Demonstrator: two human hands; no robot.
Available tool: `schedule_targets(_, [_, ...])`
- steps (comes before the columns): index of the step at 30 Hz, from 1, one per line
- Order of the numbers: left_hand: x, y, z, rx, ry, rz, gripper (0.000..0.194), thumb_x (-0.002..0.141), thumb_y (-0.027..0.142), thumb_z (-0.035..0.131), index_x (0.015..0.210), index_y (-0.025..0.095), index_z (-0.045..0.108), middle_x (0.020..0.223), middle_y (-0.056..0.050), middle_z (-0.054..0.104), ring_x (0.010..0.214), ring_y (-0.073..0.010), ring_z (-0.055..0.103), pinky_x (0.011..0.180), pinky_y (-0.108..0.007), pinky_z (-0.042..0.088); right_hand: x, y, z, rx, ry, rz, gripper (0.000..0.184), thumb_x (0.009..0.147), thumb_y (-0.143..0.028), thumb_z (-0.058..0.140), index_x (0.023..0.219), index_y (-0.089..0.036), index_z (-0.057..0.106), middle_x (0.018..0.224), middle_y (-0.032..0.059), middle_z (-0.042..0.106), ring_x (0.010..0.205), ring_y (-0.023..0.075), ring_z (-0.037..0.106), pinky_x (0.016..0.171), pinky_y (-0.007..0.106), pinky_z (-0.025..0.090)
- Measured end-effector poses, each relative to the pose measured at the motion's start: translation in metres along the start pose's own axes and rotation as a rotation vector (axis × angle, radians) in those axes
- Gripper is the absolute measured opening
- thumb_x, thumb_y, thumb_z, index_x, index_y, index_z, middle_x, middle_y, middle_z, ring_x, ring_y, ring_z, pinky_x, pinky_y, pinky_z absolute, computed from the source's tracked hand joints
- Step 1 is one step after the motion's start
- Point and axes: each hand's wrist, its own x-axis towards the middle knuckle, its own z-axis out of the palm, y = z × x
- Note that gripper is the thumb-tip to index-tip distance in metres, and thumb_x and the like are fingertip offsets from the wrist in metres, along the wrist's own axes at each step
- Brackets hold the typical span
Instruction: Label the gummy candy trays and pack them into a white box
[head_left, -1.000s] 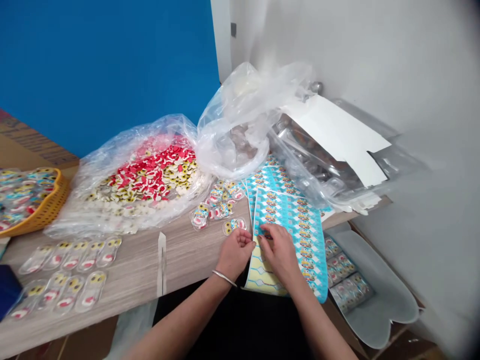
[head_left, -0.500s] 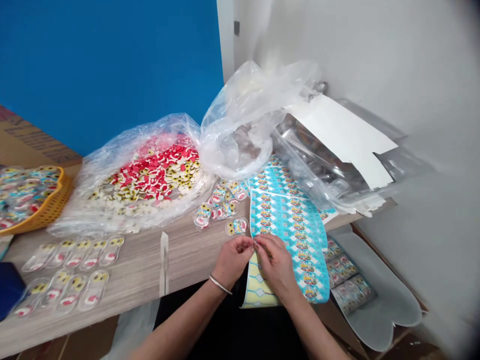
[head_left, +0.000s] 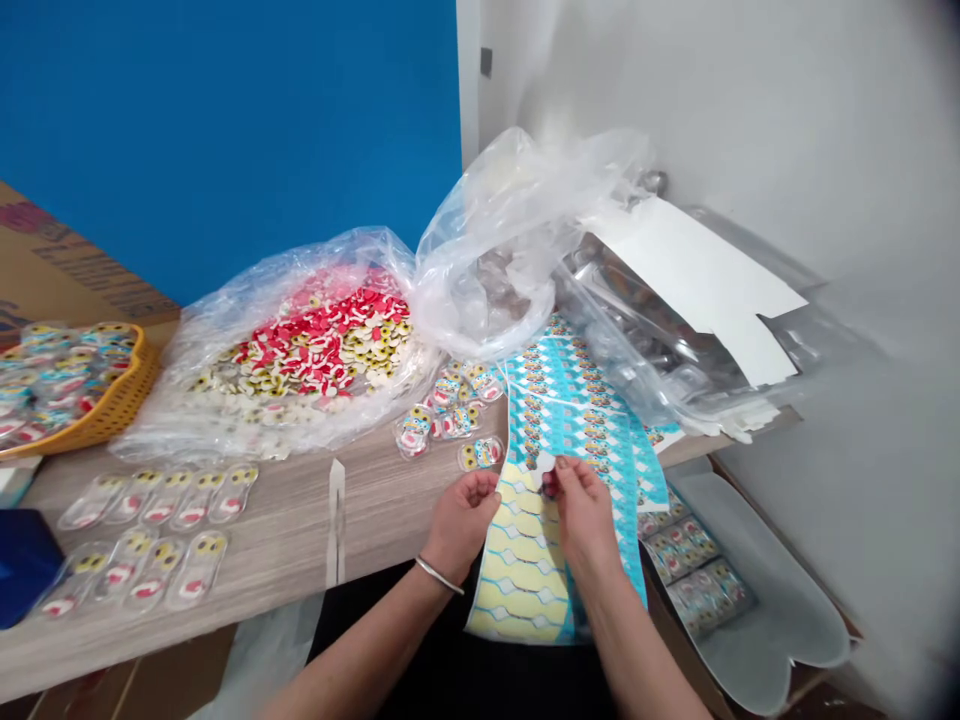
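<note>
A blue printed sticker sheet (head_left: 521, 580) hangs over the table's front edge, and its lower left part shows bare yellow backing with thin blue outlines. My left hand (head_left: 461, 515) is closed on the sheet's left edge between thumb and fingers. Over the sheet, my right hand (head_left: 589, 510) pinches a small sticker (head_left: 544, 466), whose white back shows; it looks lifted off the backing at least in part. Just beyond my left hand lies a clear shell with yellow eyes and a blue sticker (head_left: 480, 454), near a small pile of similar shells (head_left: 450, 400).
Two rows of clear shells with eyes and red mouths (head_left: 157, 495) lie on the left of the table (head_left: 285, 520). Behind are a plastic bag of red and yellow pieces (head_left: 322, 345), another clear bag (head_left: 487, 290) and an orange basket (head_left: 139, 390). An open box (head_left: 780, 600) stands lower right.
My right hand has moved right, away from my left hand, with the sticker in its fingers. More of the yellow backing shows now. The view has shifted slightly.
</note>
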Motion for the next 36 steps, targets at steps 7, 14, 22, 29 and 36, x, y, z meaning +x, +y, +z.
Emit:
schedule_targets(7, [0.001,-0.007,-0.022,0.716,0.1,0.378,0.048,0.077,0.007,0.05,0.123,0.018,0.054,0.084,-0.005,0.064,0.075,-0.0203,0.062,0.073,-0.033,0.048,0.032,-0.035,-0.026,0.368,0.073,-0.044,0.02,0.073,-0.032,0.074,0.072,-0.02,0.058,0.064,-0.0042,0.058,0.054,0.0102,0.055,0.05,0.024,0.049])
schedule_targets(14, [-0.039,0.035,-0.033,0.36,0.03,0.421,0.024,0.091,0.029,0.049,0.103,0.02,0.068,0.112,-0.014,0.064,0.107,-0.0268,0.058,0.096,-0.042,0.045,-0.026,-0.053,0.032,-0.329,-0.126,-0.608,0.012,0.087,-0.029,0.062,0.096,-0.022,0.065,0.095,0.0056,0.067,0.087,0.0218,0.064,0.08,0.042,0.051])
schedule_targets(22, [-0.09,0.032,-0.139,-0.805,0.388,0.033,0.031,0.065,0.036,0.082,0.077,0.017,0.061,0.068,0.002,0.061,0.057,-0.0088,0.055,0.057,-0.021,0.045,-0.093,0.011,0.153,-0.755,-1.04,-1.229,0.034,0.091,-0.017,0.053,0.124,-0.024,0.06,0.12,0.0085,0.068,0.115,0.0277,0.057,0.093,0.046,0.046])
schedule_targets(29, [-0.145,0.03,-0.283,-0.686,1.12,0.446,0.028,0.066,0.033,0.08,0.08,0.018,0.06,0.079,0.002,0.068,0.072,-0.0123,0.066,0.064,-0.023,0.052,-0.138,0.058,0.282,-0.949,-1.301,-1.07,0.046,0.086,-0.038,0.066,0.128,-0.021,0.059,0.136,0.0134,0.057,0.131,0.038,0.042,0.104,0.059,0.035])
schedule_targets(36, [-0.153,0.022,-0.306,-0.671,1.152,0.482,0.025,0.068,0.031,0.079,0.078,0.016,0.062,0.08,-0.001,0.07,0.08,-0.0153,0.068,0.072,-0.026,0.054,-0.141,0.099,0.31,-0.997,-1.473,-1.148,0.044,0.079,-0.041,0.073,0.117,-0.023,0.061,0.132,0.01,0.06,0.138,0.0367,0.033,0.113,0.067,0.012])
